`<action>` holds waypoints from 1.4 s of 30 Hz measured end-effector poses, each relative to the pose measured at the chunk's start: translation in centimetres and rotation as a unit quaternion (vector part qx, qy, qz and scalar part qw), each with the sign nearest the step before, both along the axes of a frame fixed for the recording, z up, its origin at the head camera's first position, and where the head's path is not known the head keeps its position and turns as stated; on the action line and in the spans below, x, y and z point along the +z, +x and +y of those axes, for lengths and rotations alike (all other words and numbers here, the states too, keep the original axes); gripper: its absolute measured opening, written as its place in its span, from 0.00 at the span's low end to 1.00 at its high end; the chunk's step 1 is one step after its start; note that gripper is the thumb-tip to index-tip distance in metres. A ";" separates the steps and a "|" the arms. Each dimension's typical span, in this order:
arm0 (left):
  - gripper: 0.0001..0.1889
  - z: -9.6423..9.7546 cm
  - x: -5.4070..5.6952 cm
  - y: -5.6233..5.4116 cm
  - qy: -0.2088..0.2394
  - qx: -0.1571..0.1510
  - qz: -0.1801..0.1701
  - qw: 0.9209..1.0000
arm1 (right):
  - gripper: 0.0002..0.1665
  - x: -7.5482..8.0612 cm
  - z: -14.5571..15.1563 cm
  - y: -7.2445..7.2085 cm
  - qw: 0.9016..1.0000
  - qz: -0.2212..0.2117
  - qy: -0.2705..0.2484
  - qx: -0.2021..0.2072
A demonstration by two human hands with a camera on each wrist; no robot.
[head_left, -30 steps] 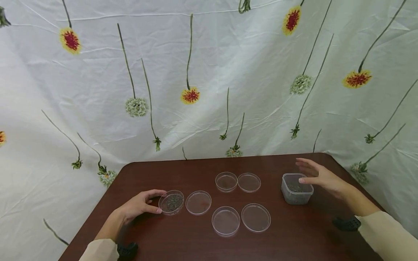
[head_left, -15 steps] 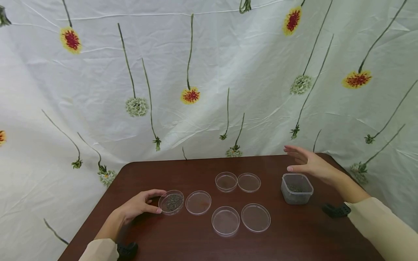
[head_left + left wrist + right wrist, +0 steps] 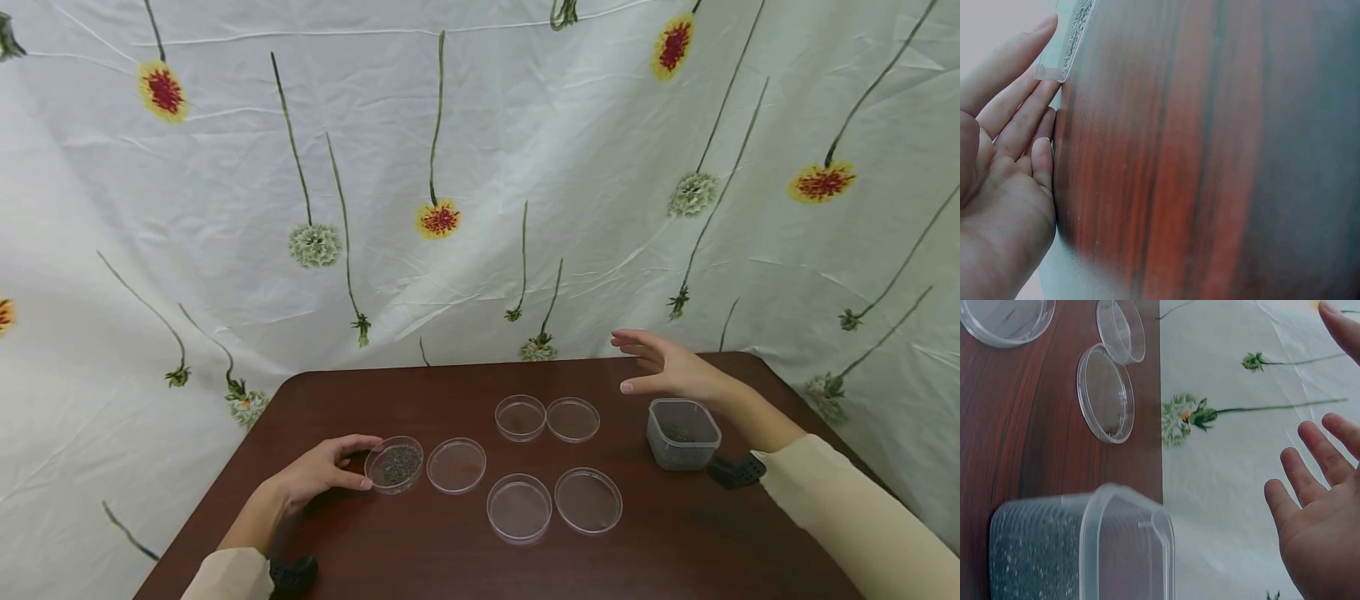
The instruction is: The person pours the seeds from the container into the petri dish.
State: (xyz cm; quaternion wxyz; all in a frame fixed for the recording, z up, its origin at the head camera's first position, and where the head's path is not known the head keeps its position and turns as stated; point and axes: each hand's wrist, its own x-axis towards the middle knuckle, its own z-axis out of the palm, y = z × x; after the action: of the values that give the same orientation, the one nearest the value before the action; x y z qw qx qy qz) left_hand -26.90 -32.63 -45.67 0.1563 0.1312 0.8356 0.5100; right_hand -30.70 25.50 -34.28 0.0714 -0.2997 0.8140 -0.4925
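My left hand (image 3: 318,473) holds a clear petri dish (image 3: 395,467) of dark grey-green grains by its left side, thumb at the near edge and a finger at the far edge. In the left wrist view the thumb (image 3: 1035,37) lies against the wall of that dish, which is partly cut off. My right hand (image 3: 675,367) is in the air behind and above a clear plastic tub (image 3: 681,456), fingers spread and nothing in them. Similar grains lie in the bottom of the tub. The right wrist view shows the tub beneath the spread fingers (image 3: 1310,481).
Right of the filled dish lies a clear round dish part (image 3: 456,468). Two more sit side by side at the back (image 3: 520,418), and another pair nearer the front, including one at the right (image 3: 588,502). A flower-printed white cloth (image 3: 480,167) hangs behind the brown table (image 3: 420,558).
My right hand has risen out from over the tub and moved left and back, past its far side. The left hand and the dishes have stayed where they were.
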 end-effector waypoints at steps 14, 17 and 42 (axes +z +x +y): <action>0.36 -0.1 -0.1 0.0 0.003 0.000 0.001 1.000 | 0.51 -0.6 -4.5 -1.3 0.998 0.017 0.008 0.064; 0.36 -0.2 -0.1 0.0 0.004 -0.002 0.001 1.000 | 0.52 -0.6 -5.9 -1.2 0.997 0.008 0.012 0.075; 0.36 -0.2 -0.1 0.0 0.000 -0.009 0.010 1.000 | 0.54 -3.3 -18.3 -1.8 0.984 0.007 0.093 0.153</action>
State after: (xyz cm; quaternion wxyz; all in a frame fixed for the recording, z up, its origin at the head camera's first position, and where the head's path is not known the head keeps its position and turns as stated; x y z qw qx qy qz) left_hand -26.92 -32.88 -45.73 0.1526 0.1440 0.8357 0.5074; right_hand -32.45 7.24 -37.61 0.1676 -0.4162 0.8011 -0.3962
